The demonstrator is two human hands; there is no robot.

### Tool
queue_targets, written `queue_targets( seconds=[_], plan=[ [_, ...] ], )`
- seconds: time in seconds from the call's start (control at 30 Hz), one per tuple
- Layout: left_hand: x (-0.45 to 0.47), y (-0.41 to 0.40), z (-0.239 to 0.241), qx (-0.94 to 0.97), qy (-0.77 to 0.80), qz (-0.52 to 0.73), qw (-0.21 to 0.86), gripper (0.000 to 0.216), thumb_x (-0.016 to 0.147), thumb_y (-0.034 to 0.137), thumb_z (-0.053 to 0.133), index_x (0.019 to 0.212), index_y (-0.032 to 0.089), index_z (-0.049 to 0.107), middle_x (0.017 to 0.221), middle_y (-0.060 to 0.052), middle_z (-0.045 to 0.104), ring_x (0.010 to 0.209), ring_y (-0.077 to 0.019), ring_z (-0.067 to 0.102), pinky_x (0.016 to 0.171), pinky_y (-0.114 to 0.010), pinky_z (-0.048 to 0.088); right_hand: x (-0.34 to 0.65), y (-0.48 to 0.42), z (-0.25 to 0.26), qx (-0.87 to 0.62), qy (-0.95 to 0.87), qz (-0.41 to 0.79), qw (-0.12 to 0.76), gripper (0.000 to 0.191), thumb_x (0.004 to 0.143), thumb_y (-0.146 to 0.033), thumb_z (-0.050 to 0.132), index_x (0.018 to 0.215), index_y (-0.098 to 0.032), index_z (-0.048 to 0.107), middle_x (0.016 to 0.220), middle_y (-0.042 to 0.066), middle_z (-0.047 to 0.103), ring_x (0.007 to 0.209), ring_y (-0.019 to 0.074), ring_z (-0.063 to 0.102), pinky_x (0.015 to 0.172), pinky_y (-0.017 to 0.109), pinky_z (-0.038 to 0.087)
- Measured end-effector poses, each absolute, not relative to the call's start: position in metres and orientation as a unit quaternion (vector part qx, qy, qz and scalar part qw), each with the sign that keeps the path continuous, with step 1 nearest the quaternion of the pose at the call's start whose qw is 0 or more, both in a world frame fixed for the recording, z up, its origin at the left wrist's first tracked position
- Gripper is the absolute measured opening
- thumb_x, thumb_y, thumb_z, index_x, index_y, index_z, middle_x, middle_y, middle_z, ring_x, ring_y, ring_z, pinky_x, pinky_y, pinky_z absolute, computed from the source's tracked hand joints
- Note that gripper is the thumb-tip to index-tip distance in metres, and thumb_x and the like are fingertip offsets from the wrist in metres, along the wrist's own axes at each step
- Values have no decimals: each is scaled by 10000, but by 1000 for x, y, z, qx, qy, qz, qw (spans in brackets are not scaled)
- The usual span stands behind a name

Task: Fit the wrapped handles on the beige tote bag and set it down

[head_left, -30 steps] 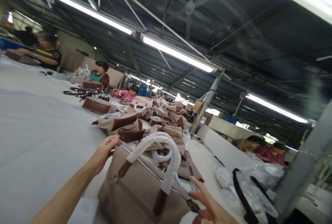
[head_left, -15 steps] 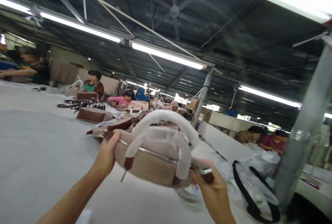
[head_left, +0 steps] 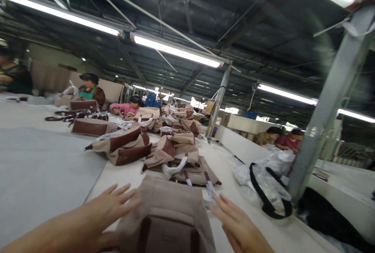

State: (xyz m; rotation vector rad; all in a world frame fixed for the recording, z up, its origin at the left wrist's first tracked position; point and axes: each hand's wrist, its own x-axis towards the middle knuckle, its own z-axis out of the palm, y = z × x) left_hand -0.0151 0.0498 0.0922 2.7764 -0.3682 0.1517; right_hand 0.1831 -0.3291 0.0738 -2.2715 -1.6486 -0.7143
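A beige fabric handbag with brown trim (head_left: pixel 168 214) lies flat on the long white table (head_left: pixel 43 167) right in front of me. My left hand (head_left: pixel 109 208) rests flat beside its left edge, fingers spread. My right hand (head_left: pixel 237 225) hovers just off its right side, fingers apart and holding nothing. Paper-wrapped handles of another bag (head_left: pixel 178 167) lie just beyond.
Several more beige and brown bags (head_left: pixel 129 147) are heaped along the table's middle. A clear plastic bag with a black strap (head_left: pixel 268 184) lies at right, by a grey steel post (head_left: pixel 325 104). People sit working at far left and right (head_left: pixel 290 141).
Both hands held the bag up by its ends; now it lies flat on the table and both hands have let go, fingers spread.
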Motion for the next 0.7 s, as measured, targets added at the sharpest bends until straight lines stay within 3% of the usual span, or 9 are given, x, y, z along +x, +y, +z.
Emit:
queue_targets(
  seconds=[0.1,0.2,0.27,0.3,0.33,0.43,0.5,0.63,0.7],
  plan=[
    [7,3,126,941,-128,278,141,706,917,297,589,1562,352,307,1620,-47,290,1497,-368,241,1212,-624,142,152,-296,133,-724,-507,-420,208,588,1006,-184,439,1545,-383,316,1562,4,393,1453,260,350,1170,508,389],
    [39,-30,82,926,-156,326,106,868,931,432,591,1606,252,76,1638,-112,157,1508,-411,146,1204,-667,95,149,-247,98,-708,-473,-458,256,657,981,-290,465,1587,-294,211,1616,90,256,1488,424,179,1164,767,71],
    [62,-37,39,951,-192,225,92,883,909,508,616,1598,200,158,1590,-173,250,1457,-435,290,1185,-646,247,163,-215,51,-776,-494,-314,236,589,973,-344,446,1544,-255,333,1528,127,393,1409,516,303,1057,875,115],
    [71,-37,22,967,-169,167,86,842,906,488,629,1585,184,234,1572,-190,284,1436,-434,331,1176,-622,296,171,-203,33,-822,-506,-170,200,574,966,-376,471,1516,-233,394,1528,111,386,1412,492,319,1097,824,184],
    [78,-35,13,978,-148,127,79,801,917,463,621,1574,159,279,1564,-203,296,1442,-420,327,1182,-596,304,178,-194,23,-848,-497,-74,169,603,958,-400,495,1518,-208,385,1559,90,325,1447,466,257,1145,775,161],
    [86,-24,31,985,-135,55,93,774,929,490,593,1546,93,347,1559,-223,304,1454,-400,321,1190,-578,294,190,-192,39,-864,-487,42,122,592,970,-377,441,1522,-173,380,1583,75,283,1478,412,214,1187,708,131],
    [83,-15,59,984,-122,83,103,717,970,513,505,1549,116,357,1577,-197,302,1468,-403,293,1188,-631,246,195,-207,66,-867,-478,1,144,563,990,-382,376,1520,-193,396,1584,76,290,1480,419,201,1160,751,102],
    [81,-5,68,940,-27,333,76,670,970,366,464,1589,188,279,1642,-127,175,1522,-392,115,1203,-680,74,204,-231,67,-821,-397,-299,280,615,992,-452,385,1554,-210,331,1625,90,193,1504,422,32,1139,780,42],
    [85,-9,50,950,-43,298,84,701,917,325,520,1575,187,323,1632,-135,199,1514,-387,169,1221,-643,115,206,-225,42,-850,-397,-239,253,710,912,-508,533,1521,-167,403,1610,148,208,1476,496,31,1089,831,105]
  ],
)
